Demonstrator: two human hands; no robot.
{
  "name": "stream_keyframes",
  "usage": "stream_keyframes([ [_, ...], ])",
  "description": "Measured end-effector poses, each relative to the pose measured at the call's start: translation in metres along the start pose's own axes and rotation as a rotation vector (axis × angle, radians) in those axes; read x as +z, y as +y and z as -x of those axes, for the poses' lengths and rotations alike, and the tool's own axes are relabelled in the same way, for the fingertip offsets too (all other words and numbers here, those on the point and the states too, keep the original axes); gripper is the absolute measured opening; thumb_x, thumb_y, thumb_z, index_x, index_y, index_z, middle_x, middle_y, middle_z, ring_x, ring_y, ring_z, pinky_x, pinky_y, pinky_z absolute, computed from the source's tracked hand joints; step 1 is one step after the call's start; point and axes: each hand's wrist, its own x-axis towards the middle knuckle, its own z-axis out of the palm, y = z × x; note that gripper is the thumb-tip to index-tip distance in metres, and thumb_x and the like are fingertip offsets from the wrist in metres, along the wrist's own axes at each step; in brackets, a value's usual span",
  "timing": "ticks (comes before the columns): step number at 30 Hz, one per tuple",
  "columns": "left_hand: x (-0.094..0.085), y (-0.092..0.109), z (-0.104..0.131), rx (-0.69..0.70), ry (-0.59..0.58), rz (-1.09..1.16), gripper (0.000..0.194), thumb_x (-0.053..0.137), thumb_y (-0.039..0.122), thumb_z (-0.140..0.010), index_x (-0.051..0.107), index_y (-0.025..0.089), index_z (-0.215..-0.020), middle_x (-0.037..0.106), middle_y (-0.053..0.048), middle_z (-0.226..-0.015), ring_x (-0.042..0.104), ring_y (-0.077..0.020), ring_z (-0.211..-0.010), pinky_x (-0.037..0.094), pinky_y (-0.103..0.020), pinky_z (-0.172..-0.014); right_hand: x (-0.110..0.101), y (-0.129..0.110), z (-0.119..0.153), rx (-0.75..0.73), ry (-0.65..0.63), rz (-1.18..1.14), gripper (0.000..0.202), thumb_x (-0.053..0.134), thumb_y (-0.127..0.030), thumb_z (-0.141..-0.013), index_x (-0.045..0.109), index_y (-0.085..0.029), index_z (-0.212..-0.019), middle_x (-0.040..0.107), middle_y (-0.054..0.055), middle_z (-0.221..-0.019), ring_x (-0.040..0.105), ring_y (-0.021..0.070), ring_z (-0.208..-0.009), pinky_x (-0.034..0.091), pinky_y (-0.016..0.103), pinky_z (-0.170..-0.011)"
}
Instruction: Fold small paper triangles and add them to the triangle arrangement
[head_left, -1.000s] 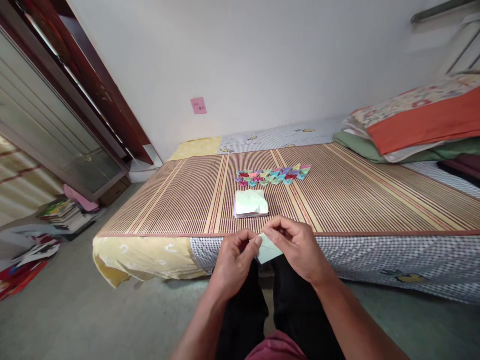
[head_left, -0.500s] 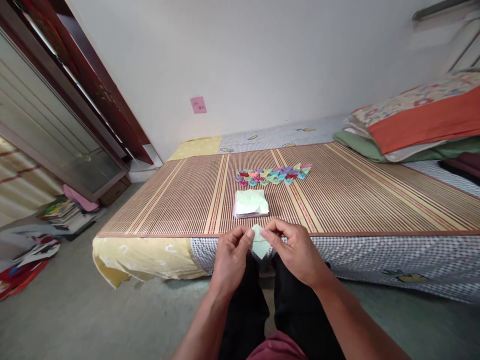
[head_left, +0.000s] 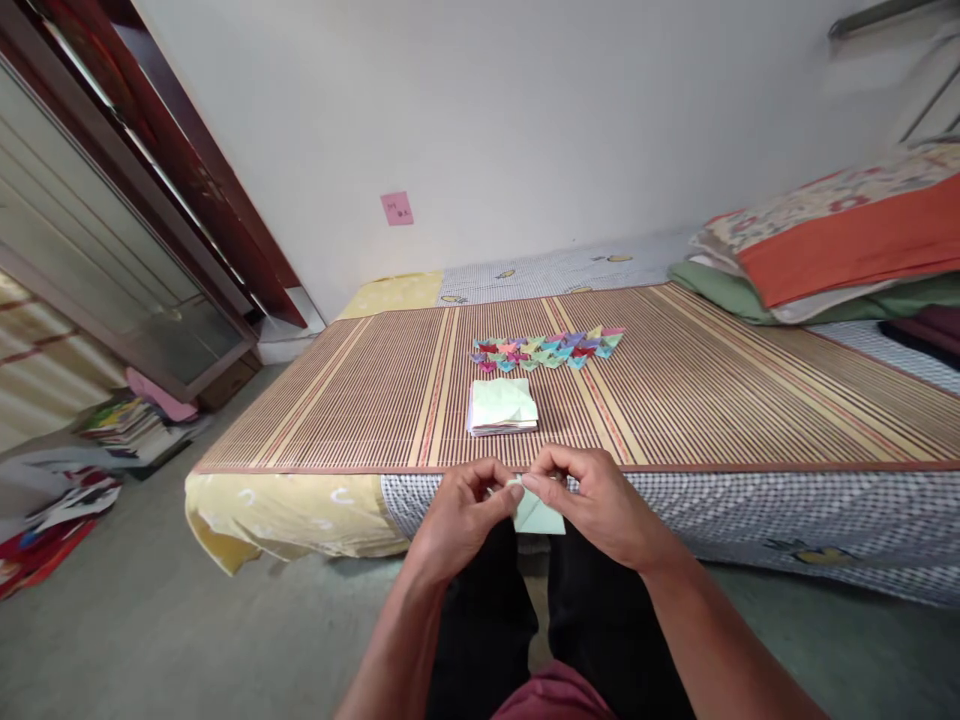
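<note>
A small pale green piece of folded paper (head_left: 539, 514) is held above my lap, just in front of the bed's edge. My left hand (head_left: 466, 510) pinches its upper left part between thumb and fingers. My right hand (head_left: 589, 500) grips the upper right part the same way, the two thumb tips nearly meeting. Fingers cover the paper's top edge; a diagonal crease shows below them. Beyond my hands lies a stack of paper squares (head_left: 504, 405), pale green on top. Behind it stand rows of small folded paper pieces (head_left: 547, 349) in many colours.
A striped bamboo mat (head_left: 360, 400) covers the bed. Folded bedding (head_left: 847, 240) is piled at the right. A pink note (head_left: 397, 208) is stuck to the wall. Books (head_left: 127, 430) lie on the left beside a glass-panelled door.
Both hands have come slightly down and closer together. The paper has turned from a point-down position to showing a flat lower edge with a diagonal crease.
</note>
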Motion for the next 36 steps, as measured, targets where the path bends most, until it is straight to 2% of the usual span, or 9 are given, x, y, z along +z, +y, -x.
stream_keyframes([
  [2, 0.001, -0.002, 0.0, 0.017, 0.025, 0.018, 0.03, 0.08, 0.041, -0.082, 0.068, 0.015, -0.073, 0.059, 0.0, -0.068, 0.049, -0.012, -0.064, 0.037, -0.025, -0.063, -0.003, 0.003, 0.0, 0.006, 0.045, -0.039, 0.025, 0.067, -0.037, -0.094, 0.067, -0.02, -0.077, 0.065, 0.001, -0.073, 0.058, 0.0162, -0.069, 0.045, 0.027, -0.061],
  [7, 0.012, -0.008, -0.002, 0.036, 0.267, 0.281, 0.027, 0.082, 0.039, -0.081, 0.069, 0.016, -0.075, 0.058, 0.004, -0.053, 0.042, -0.0076, -0.049, 0.031, -0.021, -0.052, 0.002, 0.01, 0.0, 0.038, 0.119, -0.255, 0.031, 0.08, -0.041, -0.085, 0.071, -0.021, -0.107, 0.072, 0.004, -0.093, 0.066, 0.0189, -0.083, 0.053, 0.03, -0.074],
  [13, 0.026, -0.008, -0.005, 0.039, 0.224, 0.535, 0.029, 0.089, 0.036, -0.073, 0.069, 0.015, -0.073, 0.069, -0.002, -0.064, 0.06, -0.0109, -0.06, 0.047, -0.021, -0.062, 0.02, 0.003, 0.003, -0.052, 0.246, -0.197, 0.015, 0.07, -0.034, -0.093, 0.069, -0.02, -0.088, 0.065, 0.002, -0.08, 0.061, 0.0175, -0.073, 0.049, 0.028, -0.066],
  [19, 0.02, -0.005, 0.001, 0.102, 0.282, 0.197, 0.02, 0.085, 0.03, -0.08, 0.072, 0.017, -0.089, 0.069, 0.0, -0.07, 0.062, -0.0114, -0.061, 0.044, -0.02, -0.056, 0.014, -0.002, 0.004, -0.231, 0.27, 0.215, 0.02, 0.059, -0.022, -0.099, 0.062, -0.021, -0.079, 0.056, 0.001, -0.076, 0.053, 0.0155, -0.065, 0.041, 0.028, -0.058],
  [23, 0.018, 0.002, 0.008, 0.145, 0.348, 0.001, 0.017, 0.079, 0.027, -0.086, 0.074, 0.02, -0.101, 0.066, 0.002, -0.065, 0.061, -0.0119, -0.056, 0.045, -0.021, -0.054, 0.014, 0.002, 0.004, -0.392, 0.299, 0.498, 0.018, 0.053, -0.014, -0.101, 0.066, -0.019, -0.089, 0.064, 0.007, -0.084, 0.062, 0.0204, -0.078, 0.049, 0.033, -0.071],
  [26, 0.021, 0.004, 0.009, 0.216, 0.31, 0.02, 0.006, 0.077, 0.021, -0.086, 0.076, 0.019, -0.092, 0.072, -0.003, -0.082, 0.068, -0.0153, -0.07, 0.051, -0.023, -0.061, 0.016, 0.003, 0.003, -0.523, 0.325, 0.614, 0.019, 0.054, -0.009, -0.099, 0.069, -0.017, -0.091, 0.067, 0.009, -0.084, 0.064, 0.0235, -0.082, 0.051, 0.038, -0.075],
  [29, 0.021, 0.004, 0.009, 0.335, 0.302, 0.08, 0.002, 0.075, 0.018, -0.087, 0.077, 0.019, -0.086, 0.073, -0.005, -0.091, 0.068, -0.0161, -0.079, 0.056, -0.026, -0.072, 0.017, 0.001, 0.004, -0.577, 0.396, 0.534, 0.015, 0.06, -0.009, -0.098, 0.072, -0.017, -0.097, 0.069, 0.008, -0.088, 0.066, 0.0241, -0.087, 0.053, 0.04, -0.078],
  [32, 0.018, 0.005, 0.009, 0.416, 0.325, 0.135, 0.003, 0.076, 0.019, -0.088, 0.078, 0.019, -0.087, 0.073, -0.006, -0.094, 0.07, -0.0182, -0.087, 0.059, -0.029, -0.078, 0.016, -0.003, 0.008, -0.474, 0.443, 0.3, 0.014, 0.065, -0.013, -0.097, 0.075, -0.02, -0.104, 0.07, 0.008, -0.099, 0.068, 0.0214, -0.091, 0.056, 0.035, -0.076],
  [36, 0.013, 0.01, 0.011, 0.454, 0.298, 0.157, 0.004, 0.077, 0.018, -0.088, 0.079, 0.02, -0.086, 0.073, -0.008, -0.099, 0.071, -0.0194, -0.092, 0.06, -0.029, -0.079, 0.013, -0.008, 0.013, -0.287, 0.33, 0.014, 0.014, 0.067, -0.018, -0.096, 0.077, -0.025, -0.105, 0.076, 0.004, -0.099, 0.073, 0.0187, -0.089, 0.058, 0.03, -0.076],
])
